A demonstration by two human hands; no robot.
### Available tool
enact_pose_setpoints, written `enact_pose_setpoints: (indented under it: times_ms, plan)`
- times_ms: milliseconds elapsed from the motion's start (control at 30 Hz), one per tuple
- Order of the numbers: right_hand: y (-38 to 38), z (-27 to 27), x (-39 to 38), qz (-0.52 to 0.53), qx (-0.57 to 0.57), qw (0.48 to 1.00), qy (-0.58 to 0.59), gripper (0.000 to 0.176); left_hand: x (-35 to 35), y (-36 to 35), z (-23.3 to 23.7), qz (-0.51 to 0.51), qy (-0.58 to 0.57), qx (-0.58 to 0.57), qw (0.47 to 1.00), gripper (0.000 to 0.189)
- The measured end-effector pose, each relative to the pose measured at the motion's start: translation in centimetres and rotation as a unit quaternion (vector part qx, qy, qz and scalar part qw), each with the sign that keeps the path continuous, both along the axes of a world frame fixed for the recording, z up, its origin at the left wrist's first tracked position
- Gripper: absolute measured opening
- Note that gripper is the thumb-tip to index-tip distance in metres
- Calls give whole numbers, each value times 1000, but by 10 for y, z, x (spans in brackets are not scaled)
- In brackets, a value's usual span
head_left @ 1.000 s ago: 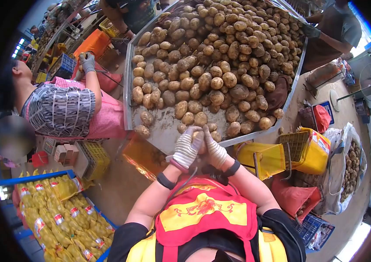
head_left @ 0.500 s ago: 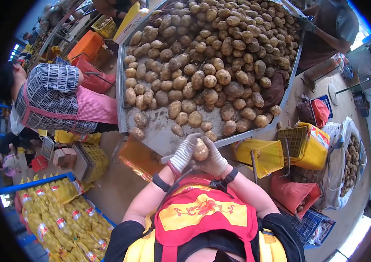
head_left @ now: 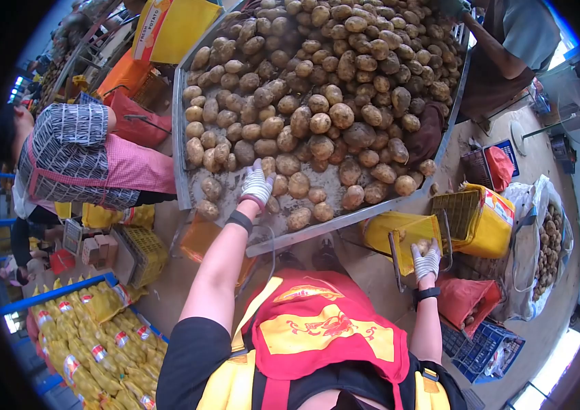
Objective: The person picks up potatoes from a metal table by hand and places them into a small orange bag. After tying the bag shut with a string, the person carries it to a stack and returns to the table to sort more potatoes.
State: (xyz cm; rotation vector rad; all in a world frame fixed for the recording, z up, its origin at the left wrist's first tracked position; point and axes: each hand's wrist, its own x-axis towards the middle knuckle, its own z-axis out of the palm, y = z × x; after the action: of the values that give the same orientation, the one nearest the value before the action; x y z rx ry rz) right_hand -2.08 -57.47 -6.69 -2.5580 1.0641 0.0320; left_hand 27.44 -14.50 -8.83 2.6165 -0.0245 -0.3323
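Observation:
My gloved left hand (head_left: 258, 186) reaches over the near edge of the metal table (head_left: 317, 230). Its fingers are stretched out beside a potato (head_left: 268, 165) at the front of the heap, apparently touching it. Low on the right, my gloved right hand (head_left: 426, 261) is at the mouth of a yellow bag (head_left: 389, 236) hung on a metal frame. A pale potato (head_left: 424, 244) lies between its thumb and fingers. Several loose potatoes rest near the table's front edge, close to my left hand.
A person in a pink apron (head_left: 136, 164) stands at left, and another person's arm (head_left: 498, 51) reaches in at upper right. Yellow crate (head_left: 467, 215), red bag (head_left: 464, 301) and white sack (head_left: 525, 260) stand at right. An orange bag (head_left: 201, 239) hangs below the table; filled yellow bags (head_left: 91, 342) lie lower left.
My hands have parted from around one potato in front of me. The left moved up and left to the heap; the right moved right to the yellow bag with a potato.

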Motion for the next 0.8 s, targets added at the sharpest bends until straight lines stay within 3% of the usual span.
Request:
enact_pose_setpoints:
  times_ms: [33, 100, 200, 233, 267, 433, 567, 600, 633, 733, 800]
  plan:
    - [6, 2, 8, 5, 1, 1000, -2, 70, -6, 5, -8, 5, -10, -18, 1000, 70]
    - [23, 3, 33, 163, -89, 975, -124, 64, -32, 3, 1, -9, 48, 10, 999, 71]
    - [96, 46, 107, 292, 30, 931, -217, 51, -84, 1, -15, -39, 24, 19, 999, 74]
    - [121, 57, 130, 363, 13, 902, -231, 50, -97, 4, -13, -33, 37, 17, 999, 75]
    - [147, 59, 153, 393, 8, 890, -230, 50, -108, 14, -28, -41, -10, -6, 999, 74]
    - [248, 46, 269, 553, 47, 802, -222, 47, -125, 35, -40, -38, -28, 23, 999, 69]
    - [317, 25, 343, 585, 16, 787, -194, 48, -133, 47, -39, -4, -37, -20, 999, 69]
    - [332, 29, 352, 560, -34, 819, -123, 46, -134, 50, -30, 11, -17, -57, 998, 68]
    - [346, 1, 362, 525, -98, 844, -57, 45, -134, 53, -21, 25, 3, -96, 995, 68]
    - [366, -37, 350, 538, -224, 811, -47, 48, -117, 75, -8, 51, -88, -106, 989, 60]
    - [360, -25, 333, 586, -201, 784, -50, 49, -88, 98, 1, 76, -181, -55, 979, 55]
